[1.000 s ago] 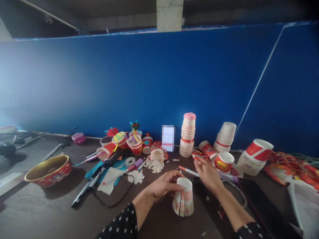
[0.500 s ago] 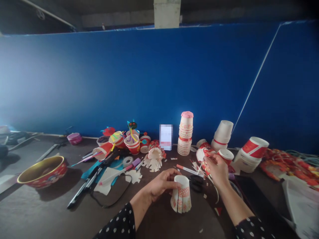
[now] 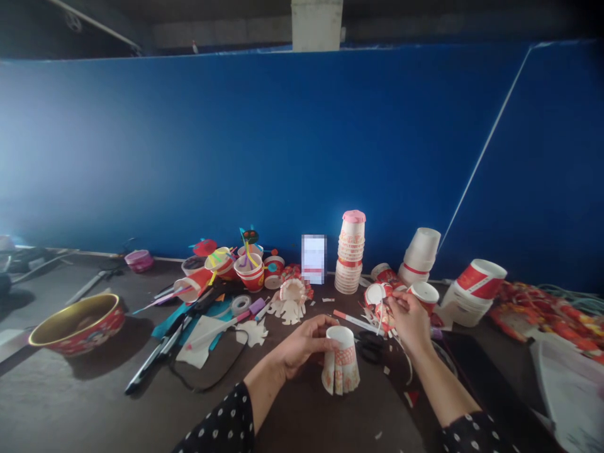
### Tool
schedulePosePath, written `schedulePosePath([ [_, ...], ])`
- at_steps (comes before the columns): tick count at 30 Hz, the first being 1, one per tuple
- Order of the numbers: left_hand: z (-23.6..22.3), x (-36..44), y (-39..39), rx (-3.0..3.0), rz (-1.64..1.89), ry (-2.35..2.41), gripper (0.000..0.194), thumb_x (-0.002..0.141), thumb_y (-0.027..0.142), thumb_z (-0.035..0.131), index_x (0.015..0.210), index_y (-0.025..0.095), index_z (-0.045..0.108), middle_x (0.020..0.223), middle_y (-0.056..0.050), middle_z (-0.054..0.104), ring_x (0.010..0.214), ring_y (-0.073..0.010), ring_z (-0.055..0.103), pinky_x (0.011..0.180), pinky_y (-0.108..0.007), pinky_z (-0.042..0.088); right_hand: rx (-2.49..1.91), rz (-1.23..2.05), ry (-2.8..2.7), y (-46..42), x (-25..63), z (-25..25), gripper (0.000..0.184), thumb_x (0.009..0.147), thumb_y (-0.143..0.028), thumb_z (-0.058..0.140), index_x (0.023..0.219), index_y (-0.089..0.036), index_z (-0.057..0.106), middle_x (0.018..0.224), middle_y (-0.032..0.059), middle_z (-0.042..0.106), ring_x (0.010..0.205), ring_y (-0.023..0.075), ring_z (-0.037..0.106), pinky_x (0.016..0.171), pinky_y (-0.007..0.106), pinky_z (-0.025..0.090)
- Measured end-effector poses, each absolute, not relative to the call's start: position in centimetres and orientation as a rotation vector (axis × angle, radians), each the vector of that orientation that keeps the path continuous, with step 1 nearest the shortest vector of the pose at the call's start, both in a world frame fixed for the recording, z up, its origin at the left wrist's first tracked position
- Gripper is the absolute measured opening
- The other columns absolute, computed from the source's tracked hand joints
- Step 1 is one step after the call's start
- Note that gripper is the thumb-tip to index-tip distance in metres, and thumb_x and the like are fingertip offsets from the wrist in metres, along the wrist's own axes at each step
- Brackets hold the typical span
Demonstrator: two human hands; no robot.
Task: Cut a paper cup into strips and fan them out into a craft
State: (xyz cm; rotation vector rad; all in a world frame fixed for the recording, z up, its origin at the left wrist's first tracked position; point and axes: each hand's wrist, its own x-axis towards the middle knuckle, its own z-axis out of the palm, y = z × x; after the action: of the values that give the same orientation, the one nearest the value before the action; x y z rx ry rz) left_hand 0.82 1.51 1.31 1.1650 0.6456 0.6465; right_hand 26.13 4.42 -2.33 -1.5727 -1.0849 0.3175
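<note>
My left hand (image 3: 304, 343) is closed round the top of an upturned paper cup (image 3: 340, 363) whose side is cut into strips; the cup stands on the dark table. My right hand (image 3: 409, 318) is raised a little to the right, fingers closed on a red and white cut paper cup piece (image 3: 380, 303) with loose strips hanging from it. A black pair of scissors (image 3: 370, 347) lies on the table between the two hands. A red and white pen (image 3: 353, 321) lies just behind the cup.
A tall cup stack (image 3: 351, 253) and several upturned cups (image 3: 423, 250) stand at the blue wall. Decorated cups (image 3: 249, 270), tape (image 3: 240, 305), paper cut-outs (image 3: 290, 302) and long tongs (image 3: 163, 352) lie left of centre. A red and gold bowl (image 3: 78, 324) sits far left.
My right hand reached to the cups at the back, picked up the red and white cut cup piece and lifted it. The left hand stayed on the upturned cup.
</note>
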Motion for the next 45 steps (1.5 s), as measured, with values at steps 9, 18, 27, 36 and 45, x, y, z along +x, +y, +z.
schedulePosePath([
  [9, 1.4, 0.8, 1.7, 1.151, 0.66, 0.63, 0.04, 0.059, 0.024, 0.071, 0.094, 0.017, 0.053, 0.082, -0.002, 0.058, 0.072, -0.0139, 0.052, 0.055, -0.021, 0.035, -1.76, 0.073, -1.245, 1.7, 24.4, 1.0, 0.026, 0.066, -0.035, 0.057, 0.086, -0.02, 0.057, 0.095, 0.011, 0.062, 0.091, 0.0288, 0.057, 0.076, 0.039, 0.041],
  [18, 1.7, 0.7, 1.8, 1.128, 0.746, 0.488, 0.041, 0.065, 0.031, 0.071, 0.1, 0.017, 0.054, 0.092, -0.006, 0.059, 0.084, -0.0181, 0.055, 0.071, -0.028, 0.04, -1.602, 0.944, -1.347, -1.9, 20.3, 1.7, 0.036, 0.073, -0.058, 0.051, 0.075, -0.022, 0.059, 0.066, 0.0037, 0.065, 0.063, 0.023, 0.061, 0.051, 0.031, 0.044],
  [27, 1.5, 0.6, 1.8, 1.15, 0.727, 0.326, 0.048, 0.063, 0.023, 0.074, 0.105, 0.017, 0.053, 0.092, -0.007, 0.06, 0.087, -0.0184, 0.056, 0.077, -0.031, 0.04, -1.12, 1.693, -0.707, -4.6, 17.7, 1.2, 0.034, 0.073, -0.052, 0.06, 0.088, -0.021, 0.058, 0.067, 0.0, 0.065, 0.059, 0.0122, 0.059, 0.057, 0.024, 0.044],
  [36, 1.7, 0.6, 1.8, 1.204, 0.643, 0.311, 0.055, 0.049, 0.015, 0.081, 0.099, 0.016, 0.056, 0.088, -0.004, 0.058, 0.079, -0.0151, 0.054, 0.072, -0.027, 0.041, -0.837, 1.837, -0.582, -4.8, 16.5, 2.0, 0.033, 0.066, -0.038, 0.069, 0.09, -0.016, 0.06, 0.075, 0.0052, 0.066, 0.064, 0.0166, 0.059, 0.055, 0.027, 0.047],
  [45, 0.9, 0.7, 1.8, 0.994, 0.547, 0.57, 0.044, 0.071, 0.048, 0.062, 0.104, 0.019, 0.052, 0.082, -0.003, 0.058, 0.062, -0.0117, 0.055, 0.06, -0.026, 0.04, -0.82, 1.94, -0.556, -4.9, 16.2, 3.5, 0.027, 0.063, -0.033, 0.069, 0.085, -0.018, 0.062, 0.078, 0.0039, 0.066, 0.061, 0.0144, 0.056, 0.045, 0.021, 0.042],
])
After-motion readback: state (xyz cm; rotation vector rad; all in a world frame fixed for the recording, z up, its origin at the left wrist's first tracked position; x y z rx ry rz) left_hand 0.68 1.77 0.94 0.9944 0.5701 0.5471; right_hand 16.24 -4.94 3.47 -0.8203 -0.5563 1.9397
